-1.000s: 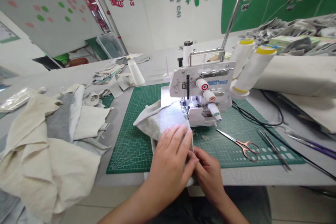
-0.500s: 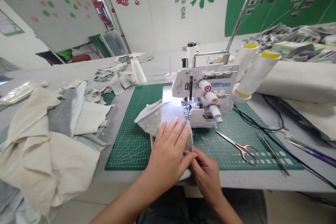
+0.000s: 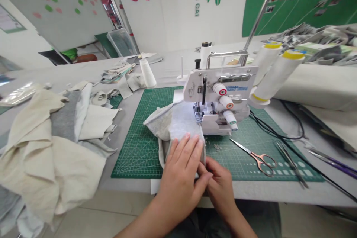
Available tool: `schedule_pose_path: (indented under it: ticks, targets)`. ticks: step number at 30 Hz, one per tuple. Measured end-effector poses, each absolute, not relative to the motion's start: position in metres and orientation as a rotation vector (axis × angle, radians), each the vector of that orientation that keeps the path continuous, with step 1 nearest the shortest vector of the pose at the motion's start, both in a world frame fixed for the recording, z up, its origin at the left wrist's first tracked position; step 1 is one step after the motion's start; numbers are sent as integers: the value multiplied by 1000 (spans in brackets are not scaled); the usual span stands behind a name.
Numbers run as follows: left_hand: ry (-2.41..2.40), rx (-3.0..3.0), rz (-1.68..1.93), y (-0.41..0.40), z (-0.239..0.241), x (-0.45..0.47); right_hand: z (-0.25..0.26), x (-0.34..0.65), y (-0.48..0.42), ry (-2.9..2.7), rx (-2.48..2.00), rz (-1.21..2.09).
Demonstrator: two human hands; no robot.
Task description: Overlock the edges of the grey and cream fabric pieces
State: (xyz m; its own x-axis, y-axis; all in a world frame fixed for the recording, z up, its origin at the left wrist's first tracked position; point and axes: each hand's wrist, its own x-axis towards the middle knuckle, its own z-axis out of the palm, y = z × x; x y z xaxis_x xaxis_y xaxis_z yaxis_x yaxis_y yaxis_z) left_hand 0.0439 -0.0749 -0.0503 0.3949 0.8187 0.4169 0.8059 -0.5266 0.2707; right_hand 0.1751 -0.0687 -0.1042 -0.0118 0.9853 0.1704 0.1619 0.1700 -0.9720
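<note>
My left hand [image 3: 181, 171] lies flat, fingers stretched out, on a light grey fabric piece [image 3: 175, 122] that runs under the presser foot of a white overlock sewing machine [image 3: 220, 96]. Close beside it, my right hand [image 3: 219, 184] pinches the near right edge of the same fabric with its fingers curled. The fabric rests on a green cutting mat [image 3: 139, 148] at the table's front edge.
Rose-gold scissors [image 3: 256, 158] and tweezers [image 3: 291, 163] lie on the mat to the right. Two white thread cones [image 3: 275, 74] stand behind the machine. Cream and grey cloth [image 3: 55, 145] is piled on the left, a fabric roll [image 3: 320, 85] on the right. Black cables [image 3: 279, 130] cross the mat.
The fabric has fed further toward the machine and bunched up a little on its left. Both hands stay on its near end, shifted slightly toward me.
</note>
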Motion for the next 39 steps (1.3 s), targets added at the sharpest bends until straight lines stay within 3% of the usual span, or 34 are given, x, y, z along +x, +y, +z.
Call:
schedule_pose_path:
  ticks: [28,39]
  targets:
    - [1464,2703,822,-35,-39,32,-105,176,-64,-1512,-1071,921]
    - [1397,2627,906,-74,-35,39,-105,181,-63,-1504,-966,1045]
